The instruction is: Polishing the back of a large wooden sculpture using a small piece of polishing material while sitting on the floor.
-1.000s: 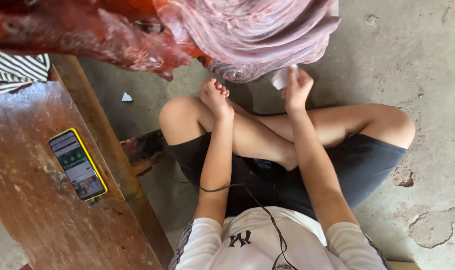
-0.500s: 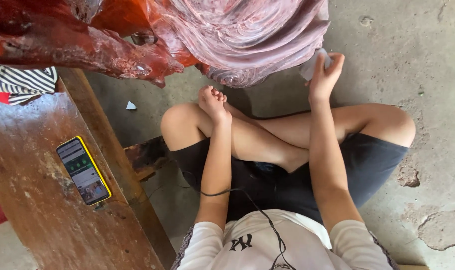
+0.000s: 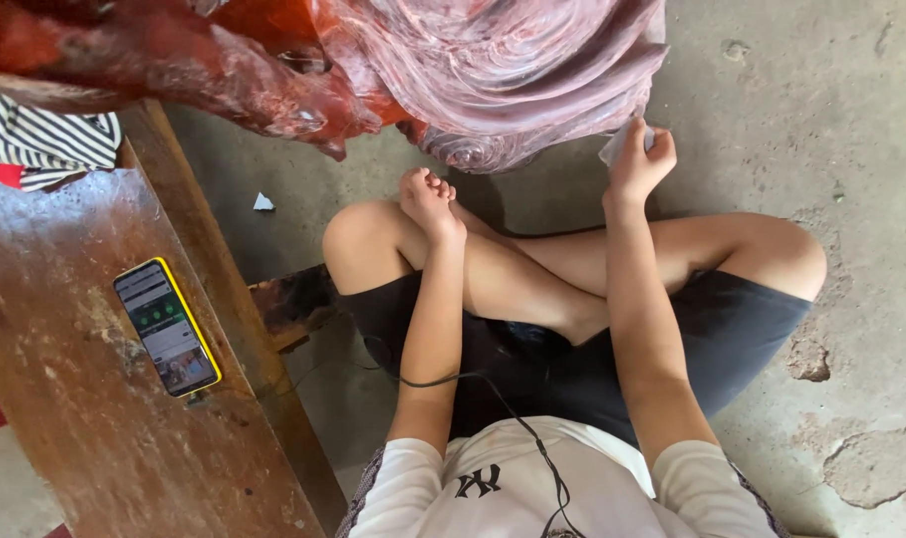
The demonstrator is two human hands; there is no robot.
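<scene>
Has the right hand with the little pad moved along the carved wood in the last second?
Yes. The right hand slid rightward along the lower edge of the carving, away from the left hand.

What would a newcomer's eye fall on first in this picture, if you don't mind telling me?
First, the big carved reddish-purple wood piece across the top. Just below its right edge, the right hand holds a small pale scrap by the wood, while the left hand rests near its underside. At the left, a yellow-cased phone lies lit on a worn wooden bench.
</scene>
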